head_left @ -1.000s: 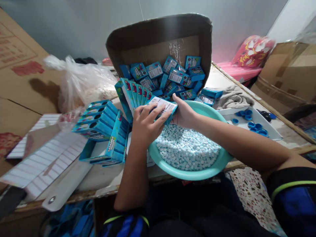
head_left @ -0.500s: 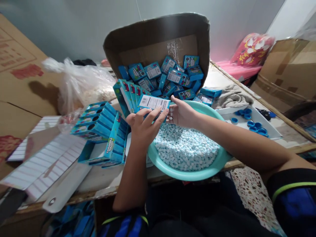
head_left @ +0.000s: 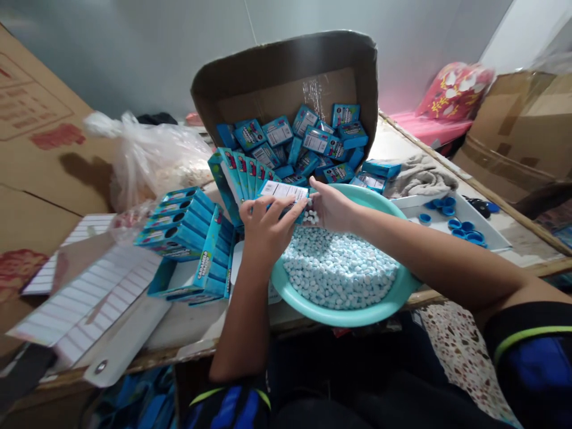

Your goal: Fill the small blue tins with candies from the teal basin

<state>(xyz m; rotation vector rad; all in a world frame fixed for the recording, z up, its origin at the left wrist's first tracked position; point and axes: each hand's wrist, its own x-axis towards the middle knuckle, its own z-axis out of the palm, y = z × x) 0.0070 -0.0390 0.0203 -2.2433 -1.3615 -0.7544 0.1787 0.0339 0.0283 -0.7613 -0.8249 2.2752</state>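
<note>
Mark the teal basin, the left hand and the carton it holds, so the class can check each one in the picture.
Teal basin (head_left: 344, 317): head view, point on the front rim.
Left hand (head_left: 263, 229): head view, point on the back of the hand.
Carton (head_left: 283, 191): head view, point on the white label panel.
</note>
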